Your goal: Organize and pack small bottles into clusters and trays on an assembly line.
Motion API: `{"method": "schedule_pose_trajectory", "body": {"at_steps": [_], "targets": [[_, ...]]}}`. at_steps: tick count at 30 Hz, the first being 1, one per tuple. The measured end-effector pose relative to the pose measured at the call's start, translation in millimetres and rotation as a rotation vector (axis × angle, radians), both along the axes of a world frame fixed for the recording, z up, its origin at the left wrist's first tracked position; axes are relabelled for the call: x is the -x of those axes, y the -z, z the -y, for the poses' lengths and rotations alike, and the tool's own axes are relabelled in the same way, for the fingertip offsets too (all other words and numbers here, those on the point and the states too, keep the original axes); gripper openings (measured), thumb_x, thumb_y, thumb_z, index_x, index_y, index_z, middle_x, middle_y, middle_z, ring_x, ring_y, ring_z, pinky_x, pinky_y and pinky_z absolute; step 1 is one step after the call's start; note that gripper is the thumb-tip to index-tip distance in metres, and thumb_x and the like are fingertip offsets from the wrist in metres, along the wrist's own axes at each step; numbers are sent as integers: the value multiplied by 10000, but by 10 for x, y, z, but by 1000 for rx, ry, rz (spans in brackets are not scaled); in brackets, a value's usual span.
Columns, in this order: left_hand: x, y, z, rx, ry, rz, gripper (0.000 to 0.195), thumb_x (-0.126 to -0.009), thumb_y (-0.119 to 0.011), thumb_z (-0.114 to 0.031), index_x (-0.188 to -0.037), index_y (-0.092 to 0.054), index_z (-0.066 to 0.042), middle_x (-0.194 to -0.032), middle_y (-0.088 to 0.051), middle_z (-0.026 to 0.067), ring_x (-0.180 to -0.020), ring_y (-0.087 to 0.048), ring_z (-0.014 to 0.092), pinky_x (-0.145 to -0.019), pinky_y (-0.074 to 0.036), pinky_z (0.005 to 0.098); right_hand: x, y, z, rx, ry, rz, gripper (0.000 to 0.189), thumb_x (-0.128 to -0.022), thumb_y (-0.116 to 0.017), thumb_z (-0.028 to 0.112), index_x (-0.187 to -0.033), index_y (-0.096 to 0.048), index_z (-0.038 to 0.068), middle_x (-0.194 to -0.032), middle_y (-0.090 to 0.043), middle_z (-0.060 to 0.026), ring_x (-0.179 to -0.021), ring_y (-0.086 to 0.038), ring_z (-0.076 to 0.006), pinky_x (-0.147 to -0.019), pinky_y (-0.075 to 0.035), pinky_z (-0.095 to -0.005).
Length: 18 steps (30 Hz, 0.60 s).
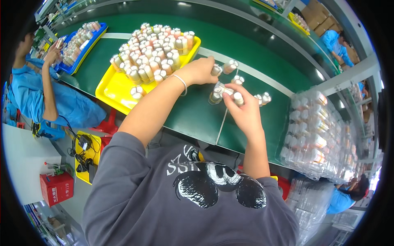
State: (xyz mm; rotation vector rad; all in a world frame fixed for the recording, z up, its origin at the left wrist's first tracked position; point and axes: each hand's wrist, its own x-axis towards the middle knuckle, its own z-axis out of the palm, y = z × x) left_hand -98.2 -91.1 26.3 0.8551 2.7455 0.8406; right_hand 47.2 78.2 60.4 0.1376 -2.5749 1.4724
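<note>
A bundle of small capped tubes (216, 70) is in the fingers of my left hand (201, 70), above the green tabletop (197, 120). My right hand (246, 113) has a white-capped tube (238, 99) against its fingers, with thumb and forefinger at a pale tube (227, 90). Beside these fingers stands another bundle (215, 95), partly hidden. More bundles stand behind, one (230, 66) near the white strip and one (238, 80) closer. Another bundle (263, 99) is right of my right hand. Many banded bundles crowd the yellow tray (110, 97) at left, partly behind my left forearm.
Stacked clear plastic trays (317, 135) holding tubes rise at the right. A blue tray (74, 66) full of tubes lies at the far left, beside a co-worker in blue (46, 92). A metal frame (347, 77) crosses at the right.
</note>
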Motion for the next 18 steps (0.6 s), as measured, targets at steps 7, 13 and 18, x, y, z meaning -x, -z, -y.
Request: {"method": "schedule_pose_trajectory", "body": {"at_steps": [7,13,18], "targets": [[-116,3,-33,-63,-130,-18,533,-812,-727,-275,-1116,-431,50,-924,-664,288,-900,-663,421,-834,-512,450,-46,157,-8,51,-42,51,246,-883,-699,196,-1078,-693,46,-754,-684,-64,-664,-603,-96,-622,-483,-261],[-874,-661,378,-108,-88,-323,505,-817,-754,-330,-1191,-586,-34,-1238,-599,196,-1137,-592,347,-952,-478,408,-125,218,-128,153,-15,86,230,-885,-698,159,-1083,-692,43,-716,-642,-12,-659,-553,-68,-607,-454,-243],[-1386,-508,1352,-121,-443,-524,693,-697,-835,-275,-1303,-549,-99,-1438,-417,184,-1335,-414,377,-1077,-381,448,-106,58,-9,421,-117,155,400,-846,-738,147,-1217,-625,49,-932,-645,-47,-781,-596,-94,-650,-479,-246]]}}
